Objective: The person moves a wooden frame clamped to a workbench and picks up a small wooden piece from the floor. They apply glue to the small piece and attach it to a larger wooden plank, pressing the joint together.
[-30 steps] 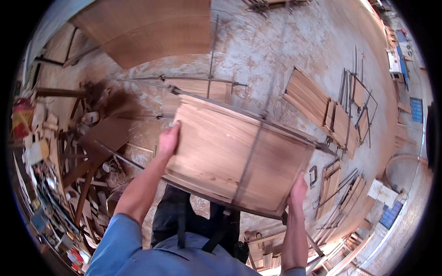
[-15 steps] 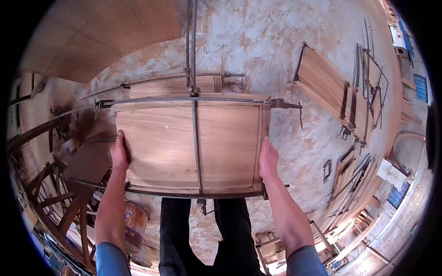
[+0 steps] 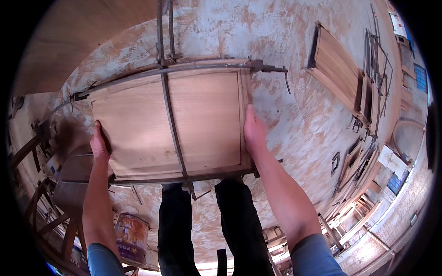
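A flat wooden panel [image 3: 202,119] with dark metal bar clamps [image 3: 171,124] across it fills the middle of the head view, held level above the floor. My left hand [image 3: 98,142] grips its left edge. Along the right edge my right hand [image 3: 253,131] lies with the fingers pointing away from me. One clamp bar runs front to back over the middle of the panel, another follows its far edge, and a third its near edge. My dark trouser legs [image 3: 202,225] show below the panel.
The floor [image 3: 294,115] is dusty concrete. A second clamped wooden panel [image 3: 338,69] lies at the upper right beside metal frames. A paint can [image 3: 131,237] stands at the lower left near wooden stools. A large wooden board [image 3: 78,41] is at the upper left.
The panel has swung from a tilted, angled position to square in front of me and closer. My hands have shifted along its left and right edges; the view has turned toward the floor.
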`<state>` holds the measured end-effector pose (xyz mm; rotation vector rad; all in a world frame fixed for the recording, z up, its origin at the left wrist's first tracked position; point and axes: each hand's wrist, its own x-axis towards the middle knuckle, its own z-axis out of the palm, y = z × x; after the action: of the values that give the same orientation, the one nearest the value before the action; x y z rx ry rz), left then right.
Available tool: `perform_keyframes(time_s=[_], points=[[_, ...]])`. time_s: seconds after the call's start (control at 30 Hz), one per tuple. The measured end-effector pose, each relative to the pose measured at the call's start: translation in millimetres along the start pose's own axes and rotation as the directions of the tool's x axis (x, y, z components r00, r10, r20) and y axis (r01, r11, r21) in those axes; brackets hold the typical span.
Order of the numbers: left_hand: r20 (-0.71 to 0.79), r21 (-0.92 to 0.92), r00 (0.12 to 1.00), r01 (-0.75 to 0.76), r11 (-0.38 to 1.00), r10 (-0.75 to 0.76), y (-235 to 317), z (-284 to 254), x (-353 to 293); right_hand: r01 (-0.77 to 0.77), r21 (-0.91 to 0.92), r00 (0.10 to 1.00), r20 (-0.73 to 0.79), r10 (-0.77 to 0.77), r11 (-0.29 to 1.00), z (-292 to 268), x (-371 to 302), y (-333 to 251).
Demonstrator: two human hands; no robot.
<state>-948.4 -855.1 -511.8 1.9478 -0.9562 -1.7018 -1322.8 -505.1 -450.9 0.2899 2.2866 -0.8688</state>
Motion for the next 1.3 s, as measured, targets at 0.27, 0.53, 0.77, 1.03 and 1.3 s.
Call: perform_keyframes(time_s=[0.27, 0.53, 0.77, 1.03, 1.3], points=[[0.046, -0.043, 0.999, -0.01, 0.999, 0.012, -13.1, 6.2, 47.5, 0.099, -0.07, 0.995, 0.017, -0.098, 0.993, 29.5, 23.8, -18.2], [-0.121, 0.124, 0.988, 0.116, 0.986, -0.1, -14.7, 32.6, 50.4, 0.106, -0.059, 0.993, -0.038, -0.108, 0.993, 47.5, 51.8, 3.0], [-0.135, 0.233, 0.987, 0.118, 0.965, -0.088, -43.3, 14.5, 81.2, 0.136, 0.015, 0.988, -0.069, -0.135, 0.991, 57.3, 47.9, 7.9], [-0.02, 0.819, 0.997, -0.023, 0.573, 0.068, -24.1, 2.9, 68.6, 0.233, -0.2, 0.972, 0.074, -0.222, 0.952, 52.9, 48.6, -7.8], [0.451, 0.849, 0.888, -0.459, 0.263, 0.092, -34.3, -8.9, -204.8, 0.489, -0.532, 0.871, 0.337, -0.357, 0.691, -51.5, -68.8, 22.1]])
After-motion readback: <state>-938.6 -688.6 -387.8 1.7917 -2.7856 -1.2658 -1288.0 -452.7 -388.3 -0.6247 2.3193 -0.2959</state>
